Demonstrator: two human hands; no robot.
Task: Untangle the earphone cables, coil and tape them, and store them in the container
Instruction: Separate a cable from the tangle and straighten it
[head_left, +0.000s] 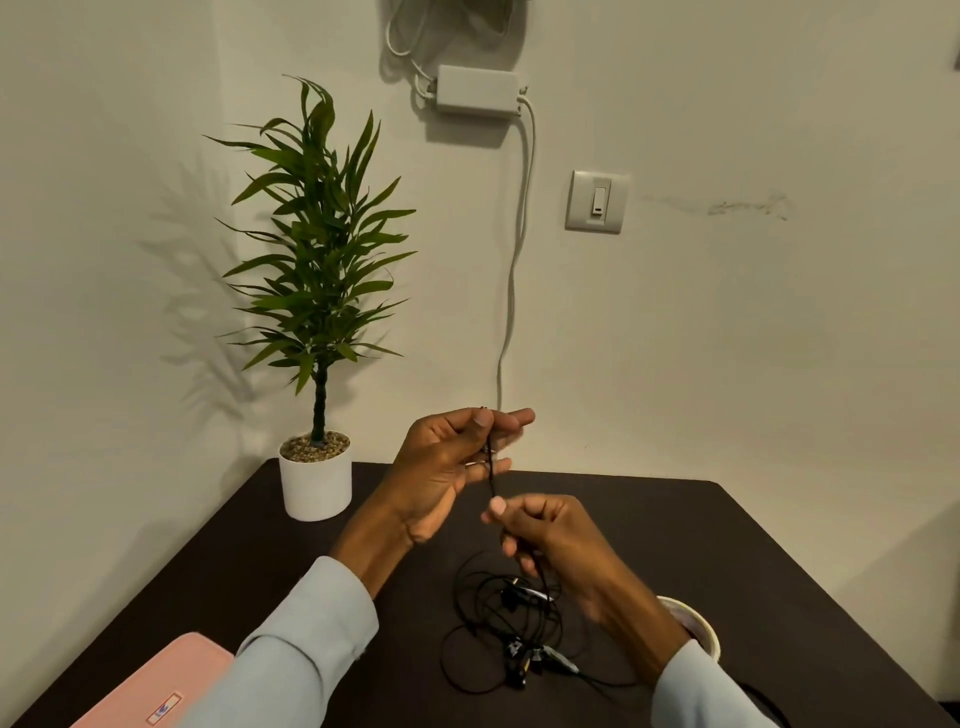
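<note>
Holding: both hands are raised above the dark table (727, 545), with one black earphone cable (491, 480) stretched between them.
Left hand (447, 467): lifted higher, thumb and fingers pinching the cable's upper end; the other fingers are spread, palm turned toward the camera.
Right hand (545, 535): lower and just beside the left, fingers curled round the same cable, which runs down out of the fist.
Cable heap (511, 623): a loose tangle of black earphone cables lies on the table below the right hand, with earbuds and what look like inline remotes among the loops; blur makes the small parts hard to name.
Container (698, 626): a round white-rimmed tub, partly hidden by the right forearm, stands on the table right of the heap.
Pink case (156, 686): at the near left corner, beside the left sleeve.
Potted plant (314, 291): in a white pot at the table's far left corner, against the wall.
Wall: a light switch (597, 201) and a white adapter box (477, 89) with a cord hanging down.
</note>
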